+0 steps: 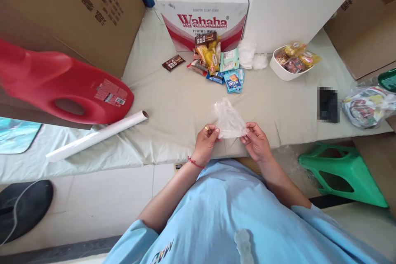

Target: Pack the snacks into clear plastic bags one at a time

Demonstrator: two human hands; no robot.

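A clear plastic bag (229, 120) is stretched between my two hands, just above the front part of the cloth-covered table (173, 111). My left hand (206, 142) pinches its left corner between thumb and fingers. At the opposite corner, my right hand (257, 140) grips the edge the same way. The bag looks flat, with nothing visible inside. Beyond it lies a pile of wrapped snacks (212, 60) in yellow, brown, green and blue packets. Folded clear bags (247, 54) sit to the right of that pile.
A white bowl (286, 70) of wrapped snacks stands at the right. Behind the pile is a Wahaha carton (204, 12). At the left are a red jug (71, 86) and a white tube (99, 136). A green stool (343, 169) stands below the table's right side.
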